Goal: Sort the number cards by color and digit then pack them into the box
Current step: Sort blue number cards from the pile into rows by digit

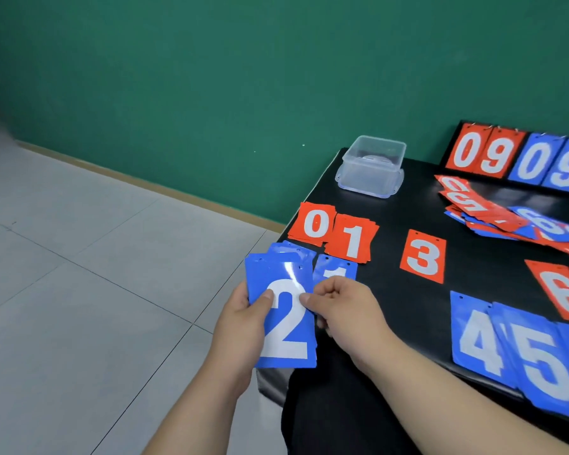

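My left hand [243, 326] grips a small stack of blue 2 cards [284, 326] just off the table's left edge, thumb on the top card. My right hand [339, 310] pinches the stack's right edge. Behind them lie a blue pile [291, 249] with its digit hidden and a blue 1 [337, 269]. Red 0 [316, 223], red 1 [353, 239] and red 3 [423, 256] lie in a row. Blue 4 [473, 339], blue 5 [539, 359] and red 6 [562, 290] lie at the right. A clear plastic box [372, 165] stands at the far left corner.
The black table [391, 290] has its left edge by my hands, with grey tiled floor [79, 290] beyond it. A loose heap of mixed red and blue cards [506, 215] lies at the back right. A flip scoreboard [513, 159] showing 09 09 stands against the green wall.
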